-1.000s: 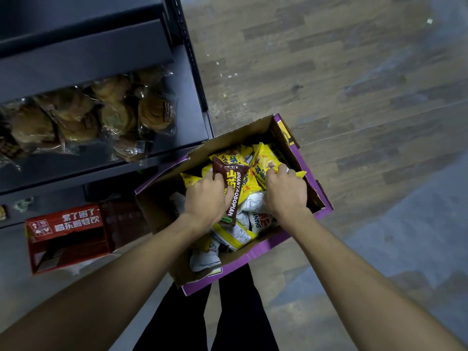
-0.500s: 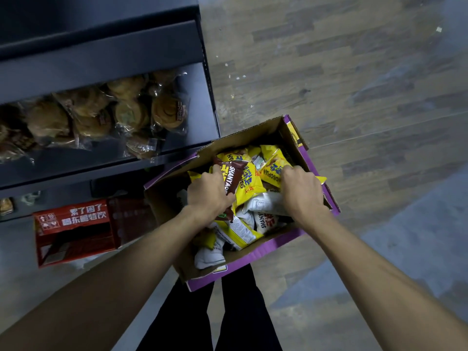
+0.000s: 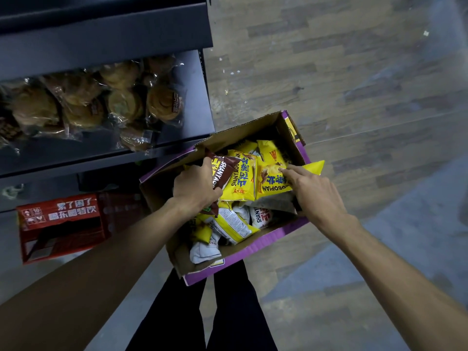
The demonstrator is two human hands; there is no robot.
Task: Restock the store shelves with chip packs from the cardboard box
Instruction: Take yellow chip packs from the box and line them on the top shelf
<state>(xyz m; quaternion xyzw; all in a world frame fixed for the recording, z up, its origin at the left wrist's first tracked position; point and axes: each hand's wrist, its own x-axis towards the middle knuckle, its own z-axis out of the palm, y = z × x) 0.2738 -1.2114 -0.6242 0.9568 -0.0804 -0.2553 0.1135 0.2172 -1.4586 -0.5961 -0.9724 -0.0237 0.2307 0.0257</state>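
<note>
Fingers of my left hand [image 3: 195, 188] still grip the brown chip pack [image 3: 224, 173] inside the cardboard box [image 3: 253, 252]; my right hand [image 3: 312, 196] has uncurled, reaching flat onto a yellow pack [image 3: 272, 181], probably my next pick.

Yellow chip packs [image 3: 241, 182] in cardboard box [image 3: 255, 250]

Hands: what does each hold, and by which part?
Left hand grips the brown chip pack around its middle; right hand only touches a yellow pack.

Left hand [image 3: 195, 184] curled in a grip, right hand [image 3: 314, 192] forward, fingers extended.
</note>
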